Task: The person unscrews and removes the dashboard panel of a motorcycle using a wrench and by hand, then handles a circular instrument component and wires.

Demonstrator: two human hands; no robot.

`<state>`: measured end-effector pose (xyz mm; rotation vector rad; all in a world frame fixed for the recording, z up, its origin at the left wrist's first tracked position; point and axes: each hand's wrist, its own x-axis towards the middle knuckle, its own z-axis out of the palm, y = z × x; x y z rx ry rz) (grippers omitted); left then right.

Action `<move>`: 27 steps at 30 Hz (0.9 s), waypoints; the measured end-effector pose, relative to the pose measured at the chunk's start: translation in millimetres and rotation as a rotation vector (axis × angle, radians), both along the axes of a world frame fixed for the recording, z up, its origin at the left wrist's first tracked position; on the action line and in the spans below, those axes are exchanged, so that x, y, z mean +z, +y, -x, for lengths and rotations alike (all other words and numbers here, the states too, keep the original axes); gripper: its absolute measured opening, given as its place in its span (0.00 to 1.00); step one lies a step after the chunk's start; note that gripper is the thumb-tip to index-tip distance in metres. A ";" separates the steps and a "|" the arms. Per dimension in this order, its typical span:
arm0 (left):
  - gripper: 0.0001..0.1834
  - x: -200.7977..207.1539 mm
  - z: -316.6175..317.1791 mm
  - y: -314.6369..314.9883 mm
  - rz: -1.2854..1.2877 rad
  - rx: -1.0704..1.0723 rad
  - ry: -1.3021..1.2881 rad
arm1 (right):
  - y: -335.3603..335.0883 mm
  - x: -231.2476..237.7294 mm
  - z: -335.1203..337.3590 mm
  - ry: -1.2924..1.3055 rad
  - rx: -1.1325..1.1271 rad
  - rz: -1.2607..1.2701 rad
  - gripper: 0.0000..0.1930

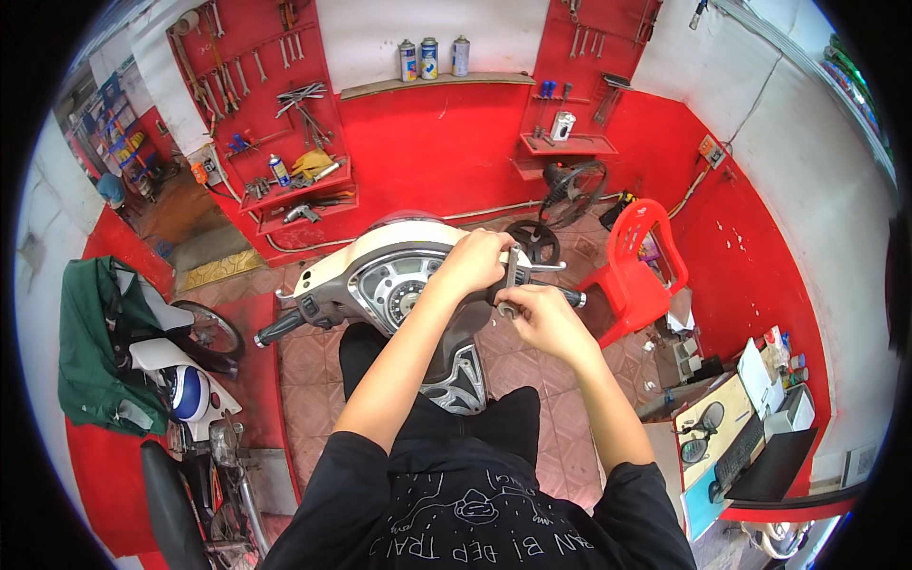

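I sit astride a cream scooter (323, 273) with a round speedometer (407, 300) in its grey dash. Over the right side of the handlebar is a grey metal wrench (514, 269). My left hand (472, 261) reaches across the dash, fingers curled at the wrench's far end. My right hand (546, 321) pinches its near end, just inside the right handlebar grip (575, 298). Both hands partly cover the tool and the dark switch housing below. Beyond them juts the right brake lever (548, 267). The left handlebar grip (280, 329) is untouched.
To the right stands a red plastic chair (638, 271), near a black fan (573, 193). A desk (708, 442) with a keyboard is at the lower right. Another motorbike (199, 399), partly under a green cover, is at left. Tool shelves (297, 201) line the red wall ahead.
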<state>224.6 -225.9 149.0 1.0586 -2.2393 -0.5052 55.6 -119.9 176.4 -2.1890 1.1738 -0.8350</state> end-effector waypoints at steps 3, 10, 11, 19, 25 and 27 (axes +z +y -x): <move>0.20 0.3 -5.0 -0.3 -0.048 0.004 0.056 | -15.0 -30.8 -7.2 0.297 -0.016 0.499 0.16; 0.17 33.5 -49.6 39.4 -0.405 0.213 0.488 | -51.1 -36.8 -48.6 0.215 -0.099 0.959 0.13; 0.19 39.4 -54.2 51.7 -0.299 0.198 0.362 | -62.1 -50.1 -54.9 0.200 -0.077 0.917 0.13; 0.24 -14.7 -87.4 46.8 -0.333 0.327 0.410 | -83.0 -51.0 -72.6 0.288 0.117 0.692 0.19; 0.24 18.1 -79.4 67.8 -0.242 0.419 0.514 | -76.3 -12.5 -35.0 0.306 -0.024 0.476 0.28; 0.23 27.5 -72.5 61.8 -0.163 0.349 0.444 | -73.1 -9.7 -2.6 0.192 -0.163 0.400 0.24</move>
